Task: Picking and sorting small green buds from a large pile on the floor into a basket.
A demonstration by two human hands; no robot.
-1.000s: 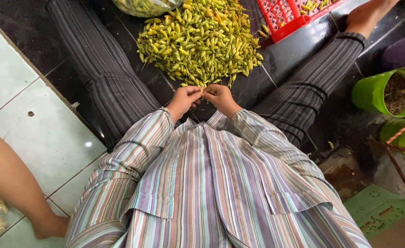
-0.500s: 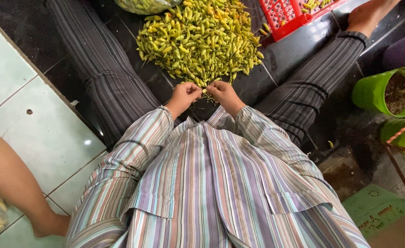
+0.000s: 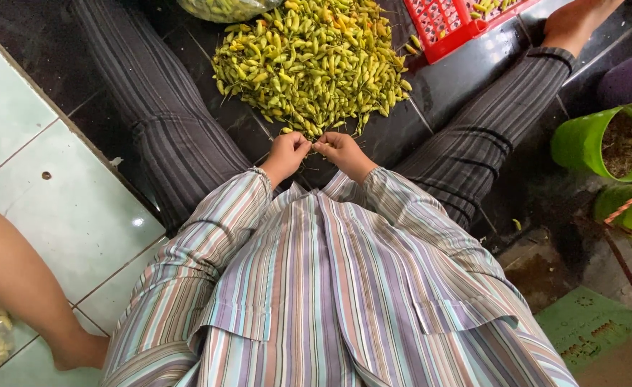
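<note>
- Far left: another person's bare leg on pale tiles, well apart from the work.
- Left hand pinched narrow at the heap's near edge, apparently on a small chili; grip too small to confirm.
- Right hand fingertip to fingertip with it, fingers curled narrow, likely sharing that chili.
- Pile of green-yellow chilies heaped between spread striped legs, within easy reach.
- Red basket just beyond the pile's right edge.
- Green pots far right; dark floor open between.
</note>
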